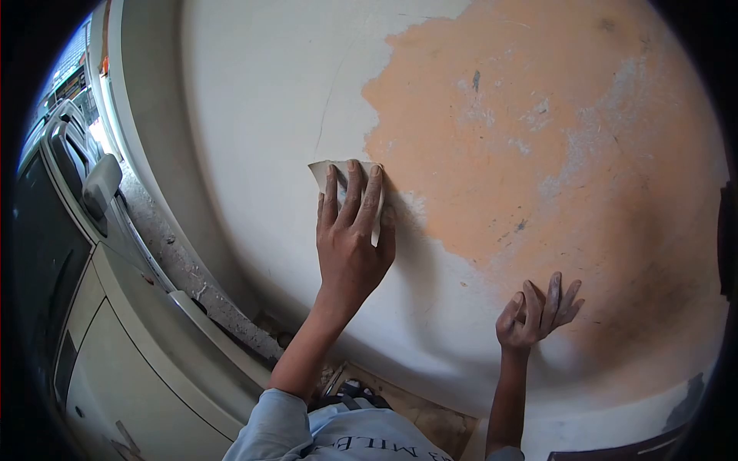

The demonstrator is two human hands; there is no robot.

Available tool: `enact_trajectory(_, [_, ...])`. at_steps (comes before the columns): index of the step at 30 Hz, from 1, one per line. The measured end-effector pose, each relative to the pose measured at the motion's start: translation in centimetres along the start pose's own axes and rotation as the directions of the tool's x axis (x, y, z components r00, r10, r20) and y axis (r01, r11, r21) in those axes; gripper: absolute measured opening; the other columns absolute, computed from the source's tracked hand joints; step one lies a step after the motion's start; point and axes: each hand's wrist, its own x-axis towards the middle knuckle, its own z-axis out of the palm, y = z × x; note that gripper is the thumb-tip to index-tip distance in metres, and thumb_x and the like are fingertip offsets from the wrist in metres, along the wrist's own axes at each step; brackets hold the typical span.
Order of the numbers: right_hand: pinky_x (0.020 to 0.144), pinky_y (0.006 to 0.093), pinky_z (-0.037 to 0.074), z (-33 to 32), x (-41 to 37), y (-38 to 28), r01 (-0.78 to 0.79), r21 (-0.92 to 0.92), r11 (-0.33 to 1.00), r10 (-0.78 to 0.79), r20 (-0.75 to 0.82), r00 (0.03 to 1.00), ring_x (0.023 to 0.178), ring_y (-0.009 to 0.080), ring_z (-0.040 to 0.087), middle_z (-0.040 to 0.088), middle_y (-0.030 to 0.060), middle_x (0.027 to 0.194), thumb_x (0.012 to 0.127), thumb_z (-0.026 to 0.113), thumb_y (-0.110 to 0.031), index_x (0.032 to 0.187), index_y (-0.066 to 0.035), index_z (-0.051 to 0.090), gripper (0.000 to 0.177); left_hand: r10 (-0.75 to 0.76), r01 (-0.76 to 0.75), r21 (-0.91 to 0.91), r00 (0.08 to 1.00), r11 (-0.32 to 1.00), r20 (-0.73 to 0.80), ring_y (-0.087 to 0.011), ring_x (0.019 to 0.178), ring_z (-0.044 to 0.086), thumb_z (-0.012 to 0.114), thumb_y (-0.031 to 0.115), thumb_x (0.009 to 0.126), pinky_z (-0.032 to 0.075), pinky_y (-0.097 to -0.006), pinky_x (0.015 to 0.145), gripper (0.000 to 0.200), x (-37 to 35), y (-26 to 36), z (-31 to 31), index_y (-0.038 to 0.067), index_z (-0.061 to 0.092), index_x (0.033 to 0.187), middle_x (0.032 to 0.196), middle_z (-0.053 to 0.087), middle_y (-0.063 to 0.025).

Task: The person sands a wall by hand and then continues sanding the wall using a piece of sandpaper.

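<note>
My left hand (352, 238) lies with outstretched fingers over a pale sheet of sandpaper (320, 175), pressing it on the white part of the wall (261, 123). One corner of the sheet sticks out past the fingertips, and its underside is hidden. Just to the right begins a large peach-orange patch (438, 107) with a ragged edge. Lower right, my right hand (540, 313) holds nothing; its dusty fingers are spread close to the wall, near the patch's lower border.
A parked vehicle (138, 346) with a side mirror (102, 184) stands close on the left. Between it and the wall runs a strip of rough ground (181, 261). A sandalled foot (355, 388) shows below on a brownish floor (430, 419). Dark scuffs and whitish smears mark the patch.
</note>
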Motion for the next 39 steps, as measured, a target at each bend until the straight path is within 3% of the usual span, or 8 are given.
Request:
enact_trajectory(20, [0.104, 0.0567, 0.011, 0.0, 0.4, -0.1, 0.029, -0.033, 0.999, -0.030, -0.019, 0.999, 0.127, 0.0428, 0.030, 0.049, 0.0173, 0.125, 0.083, 0.049, -0.016, 0.090, -0.008, 0.061, 0.016, -0.005, 0.004, 0.022, 0.999, 1.000, 0.037, -0.0352, 0.124, 0.038, 0.053, -0.006, 0.067, 0.031, -0.0436, 0.103, 0.056, 0.1, 0.2, -0.4, 0.002, 0.048, 0.123, 0.127, 0.048, -0.0183])
enact_trajectory(26, [0.104, 0.0566, 0.011, -0.1, 0.5, -0.2, 0.028, -0.028, 0.999, -0.029, -0.019, 0.999, 0.127, 0.0430, 0.029, 0.049, 0.0176, 0.125, 0.083, 0.049, -0.015, 0.089, -0.007, 0.061, 0.016, 0.062, -0.062, 0.021, 0.998, 0.998, 0.010, -0.0323, 0.123, 0.039, 0.050, -0.009, 0.064, 0.027, -0.0435, 0.105, 0.058, 0.0, -0.7, 0.0, 0.001, 0.049, 0.121, 0.126, 0.049, -0.0169])
enact_trajectory(29, [0.104, 0.0565, 0.011, -0.1, 0.5, -0.2, 0.027, -0.029, 0.999, -0.027, -0.016, 0.999, 0.127, 0.0430, 0.029, 0.049, 0.0176, 0.125, 0.083, 0.049, -0.015, 0.088, -0.007, 0.061, 0.016, 0.125, -0.126, -0.038, 0.992, 0.991, -0.031, -0.0332, 0.124, 0.038, 0.050, -0.010, 0.064, 0.024, -0.0453, 0.105, 0.058, -0.2, -1.5, 0.6, 0.001, 0.050, 0.121, 0.127, 0.049, -0.0157])
enact_trajectory(32, [0.104, 0.0563, 0.011, -0.1, 0.4, -0.2, 0.028, -0.027, 0.999, -0.028, -0.011, 1.000, 0.127, 0.0430, 0.029, 0.049, 0.0177, 0.125, 0.082, 0.049, -0.015, 0.089, -0.007, 0.061, 0.016, 0.076, -0.082, -0.091, 0.995, 0.992, -0.063, -0.0388, 0.128, 0.030, 0.053, -0.007, 0.058, 0.019, -0.0543, 0.104, 0.068, -1.2, -3.9, 2.2, 0.012, 0.052, 0.123, 0.132, 0.045, -0.0103])
enact_trajectory(36, [0.104, 0.0565, 0.011, -0.1, 0.4, -0.2, 0.026, -0.025, 0.999, -0.026, -0.009, 1.000, 0.127, 0.0430, 0.029, 0.049, 0.0176, 0.125, 0.082, 0.049, -0.014, 0.090, -0.007, 0.061, 0.016, 0.135, -0.151, -0.124, 0.982, 0.981, -0.133, -0.0412, 0.130, 0.024, 0.053, -0.006, 0.058, 0.011, -0.0567, 0.105, 0.067, -1.4, -5.5, 4.2, 0.011, 0.052, 0.123, 0.134, 0.042, -0.0111])
enact_trajectory(39, [0.104, 0.0565, 0.011, 0.0, 0.4, -0.2, 0.029, -0.019, 0.999, -0.030, -0.024, 0.999, 0.127, 0.0430, 0.029, 0.049, 0.0173, 0.125, 0.082, 0.050, -0.014, 0.091, -0.007, 0.061, 0.016, 0.092, -0.118, -0.145, 0.981, 0.982, -0.171, -0.0416, 0.132, 0.020, 0.052, -0.004, 0.061, 0.008, -0.0575, 0.104, 0.063, -2.0, -4.9, 5.2, 0.008, 0.052, 0.122, 0.135, 0.041, -0.0138])
